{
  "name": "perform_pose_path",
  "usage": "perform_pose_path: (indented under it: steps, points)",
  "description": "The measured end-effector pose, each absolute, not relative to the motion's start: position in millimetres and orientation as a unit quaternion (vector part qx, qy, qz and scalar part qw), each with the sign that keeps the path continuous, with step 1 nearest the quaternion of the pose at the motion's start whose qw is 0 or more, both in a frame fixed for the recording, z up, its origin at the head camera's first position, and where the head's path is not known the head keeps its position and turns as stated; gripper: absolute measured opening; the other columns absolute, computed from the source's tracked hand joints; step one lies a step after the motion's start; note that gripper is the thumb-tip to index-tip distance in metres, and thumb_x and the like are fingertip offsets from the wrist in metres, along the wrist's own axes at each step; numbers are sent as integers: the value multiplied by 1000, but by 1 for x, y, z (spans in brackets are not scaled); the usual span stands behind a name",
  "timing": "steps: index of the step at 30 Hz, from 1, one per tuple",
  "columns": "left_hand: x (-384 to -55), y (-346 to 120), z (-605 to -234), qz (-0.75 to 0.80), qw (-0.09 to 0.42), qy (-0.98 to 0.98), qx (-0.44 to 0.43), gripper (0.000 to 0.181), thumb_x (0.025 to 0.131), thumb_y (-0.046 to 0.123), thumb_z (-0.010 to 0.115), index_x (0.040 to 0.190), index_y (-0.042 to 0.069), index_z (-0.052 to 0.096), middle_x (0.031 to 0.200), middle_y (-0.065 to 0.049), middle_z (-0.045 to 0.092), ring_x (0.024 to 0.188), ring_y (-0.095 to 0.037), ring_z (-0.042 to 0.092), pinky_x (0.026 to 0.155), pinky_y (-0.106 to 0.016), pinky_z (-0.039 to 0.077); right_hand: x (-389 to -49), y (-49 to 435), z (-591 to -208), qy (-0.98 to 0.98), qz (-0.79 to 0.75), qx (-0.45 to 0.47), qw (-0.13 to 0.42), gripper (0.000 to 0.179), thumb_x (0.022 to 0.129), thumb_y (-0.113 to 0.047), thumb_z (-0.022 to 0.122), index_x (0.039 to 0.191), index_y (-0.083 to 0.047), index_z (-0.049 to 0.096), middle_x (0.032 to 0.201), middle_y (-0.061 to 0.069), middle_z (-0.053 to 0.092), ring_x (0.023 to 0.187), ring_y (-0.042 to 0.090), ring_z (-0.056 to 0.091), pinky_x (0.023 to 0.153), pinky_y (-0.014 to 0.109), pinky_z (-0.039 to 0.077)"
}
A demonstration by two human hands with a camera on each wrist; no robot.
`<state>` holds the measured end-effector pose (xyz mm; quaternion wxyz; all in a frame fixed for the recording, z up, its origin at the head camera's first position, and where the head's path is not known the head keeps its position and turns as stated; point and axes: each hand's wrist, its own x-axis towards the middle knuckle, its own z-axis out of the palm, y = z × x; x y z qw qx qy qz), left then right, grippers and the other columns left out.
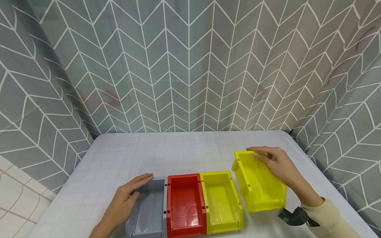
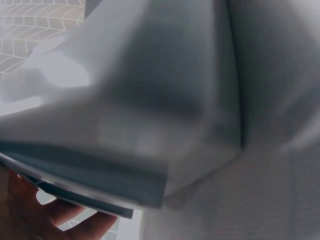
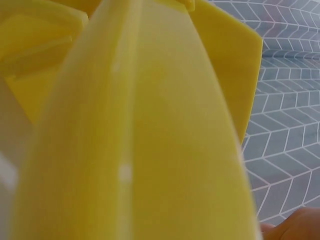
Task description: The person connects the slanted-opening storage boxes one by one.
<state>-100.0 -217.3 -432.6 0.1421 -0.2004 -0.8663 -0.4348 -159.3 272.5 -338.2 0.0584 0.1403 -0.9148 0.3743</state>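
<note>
A grey bin (image 1: 150, 206), a red bin (image 1: 184, 201) and a yellow bin (image 1: 220, 198) stand side by side in a row on the table. My left hand (image 1: 123, 198) rests at the far left corner of the grey bin, fingers stretched along its rim; the left wrist view shows the fingers (image 2: 65, 212) beyond the rim. My right hand (image 1: 276, 165) grips a second yellow bin (image 1: 262, 185) by its far rim, thumb inside and fingers behind. That bin sits tilted to the right of the row. Its wall (image 3: 175, 125) fills much of the right wrist view.
A white table (image 1: 166, 148) with a faint grid pattern lies under the bins. Grey curtains (image 1: 190, 66) with white chevron lines hang behind it and on both sides. White floor tiles (image 1: 21, 195) show at the lower left. A dark strap (image 1: 297, 216) is on the right wrist.
</note>
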Motion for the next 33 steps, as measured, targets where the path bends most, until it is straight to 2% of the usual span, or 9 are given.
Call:
perform_pose_path:
  steps: [4, 11, 15, 18, 25, 30, 33]
  points:
    - [-100, -217, -432, -435, 141, -866, -203, 77, 82, -25, 47, 139, 21, 69, 142, 1, 63, 133, -21, 56, 103, -10, 36, -157, 271, -339, -913, 378, 144, 56, 32, 106, -7, 57, 135, -8, 71, 132, 15, 68, 100, 27, 64, 76, 25, 53]
    - [-98, -220, -430, -430, 144, -870, -195, 78, 81, -25, 48, 139, 23, 69, 142, 3, 62, 134, -20, 55, 102, -10, 35, -155, 269, -342, -909, 380, 162, 53, 31, 105, -4, 59, 133, -8, 72, 132, 10, 69, 117, 30, 64, 90, 15, 47]
    - [-99, -219, -431, -435, 144, -864, -210, 79, 81, -26, 47, 140, 21, 68, 142, 0, 62, 134, -21, 55, 104, -10, 34, -152, 270, -343, -912, 377, 157, 51, 32, 104, -3, 61, 133, -7, 72, 131, 10, 69, 121, 34, 63, 91, 12, 43]
    - [-100, -218, -432, -437, 147, -860, -217, 78, 80, -27, 47, 140, 19, 69, 142, -3, 63, 134, -22, 55, 104, -11, 34, -150, 271, -344, -910, 381, 155, 45, 32, 104, -3, 60, 134, -7, 71, 132, 11, 69, 120, 34, 63, 90, 13, 45]
    - [-100, -217, -432, -435, 144, -865, -206, 78, 81, -25, 48, 139, 22, 69, 142, 2, 62, 134, -20, 55, 103, -10, 34, -148, 273, -347, -906, 393, 154, 39, 32, 104, -2, 60, 133, -7, 72, 131, 11, 69, 117, 33, 64, 87, 18, 51]
    - [-101, -218, -433, -435, 144, -864, -208, 78, 80, -25, 48, 140, 22, 69, 142, 0, 62, 134, -20, 55, 103, -10, 35, -148, 273, -352, -902, 403, 152, 35, 32, 104, -1, 59, 133, -6, 72, 131, 12, 69, 114, 32, 65, 84, 23, 54]
    - [-101, -218, -434, -437, 146, -863, -209, 79, 80, -25, 48, 140, 22, 69, 142, 1, 62, 134, -20, 56, 102, -11, 36, -148, 274, -354, -902, 404, 149, 32, 33, 104, 0, 58, 134, -6, 71, 132, 13, 68, 116, 33, 65, 85, 22, 54]
